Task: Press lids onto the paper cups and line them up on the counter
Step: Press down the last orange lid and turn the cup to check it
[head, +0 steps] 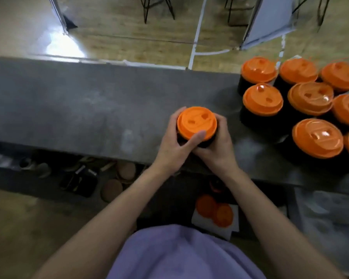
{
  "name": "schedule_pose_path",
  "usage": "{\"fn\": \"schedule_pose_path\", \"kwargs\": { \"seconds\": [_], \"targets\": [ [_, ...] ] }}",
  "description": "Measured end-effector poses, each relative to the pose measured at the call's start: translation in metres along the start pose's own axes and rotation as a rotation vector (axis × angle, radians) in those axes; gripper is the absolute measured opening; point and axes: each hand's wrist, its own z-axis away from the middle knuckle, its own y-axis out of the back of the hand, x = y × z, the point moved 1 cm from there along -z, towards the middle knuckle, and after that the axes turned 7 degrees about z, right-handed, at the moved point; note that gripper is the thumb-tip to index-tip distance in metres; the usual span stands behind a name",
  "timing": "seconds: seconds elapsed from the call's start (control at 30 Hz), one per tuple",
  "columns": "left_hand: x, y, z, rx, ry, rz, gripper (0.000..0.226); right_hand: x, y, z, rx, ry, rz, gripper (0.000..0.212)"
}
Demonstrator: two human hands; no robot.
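A dark paper cup (205, 142) with an orange lid (196, 122) stands on the grey counter (89, 109) near its front edge. My left hand (174, 146) wraps round the cup's left side, its thumb lying on the lid's near rim. My right hand (220, 146) grips the cup's right side, fingers curled round it. To the right stands a cluster of several dark cups with orange lids (262, 100), grouped in rough rows up to the frame's right edge.
Under the counter lie loose orange lids (215, 211) on a white sheet, brown round discs (111, 189) and dark clutter. Beyond the counter's far edge are a wooden floor and chair legs. The counter's left half is bare grey surface.
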Motion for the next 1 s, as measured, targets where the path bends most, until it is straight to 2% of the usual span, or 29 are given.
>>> {"fn": "schedule_pose_path", "kwargs": {
  "seconds": [0.17, 0.23, 0.27, 0.43, 0.53, 0.6, 0.7, 0.8, 0.87, 1.0],
  "targets": [
    [0.006, -0.008, -0.022, 0.116, 0.248, 0.201, 0.064, -0.001, 0.001, 0.001, -0.041, -0.034, -0.033, 0.087],
    [0.011, -0.013, -0.025, 0.173, 0.219, 0.14, 0.041, -0.001, -0.001, 0.0, -0.039, -0.017, -0.046, 0.086],
    [0.016, -0.017, -0.023, 0.198, 0.2, 0.12, 0.039, 0.0, -0.002, -0.001, -0.022, -0.016, -0.052, 0.086],
    [0.005, -0.01, -0.029, 0.146, 0.193, 0.165, 0.042, 0.002, 0.001, -0.002, -0.001, -0.047, -0.052, 0.086],
    [0.0, -0.009, -0.044, 0.091, 0.221, 0.225, 0.059, 0.0, 0.0, -0.003, -0.068, -0.026, -0.049, 0.091],
    [-0.005, -0.014, -0.039, 0.17, 0.258, 0.285, 0.065, -0.001, -0.001, -0.003, -0.039, -0.032, -0.055, 0.093],
    [-0.006, -0.017, -0.03, 0.268, 0.334, 0.383, 0.055, 0.0, 0.0, -0.003, 0.016, -0.053, -0.028, 0.086],
    [0.001, -0.009, -0.041, 0.16, 0.422, 0.44, 0.06, 0.003, 0.001, -0.003, -0.002, -0.041, -0.019, 0.082],
    [0.006, -0.009, -0.044, 0.104, 0.397, 0.406, 0.07, 0.002, -0.001, -0.003, -0.031, -0.01, -0.006, 0.083],
    [-0.003, -0.013, -0.036, 0.196, 0.347, 0.36, 0.064, 0.0, -0.002, -0.003, -0.024, -0.019, -0.007, 0.09]
  ]
}}
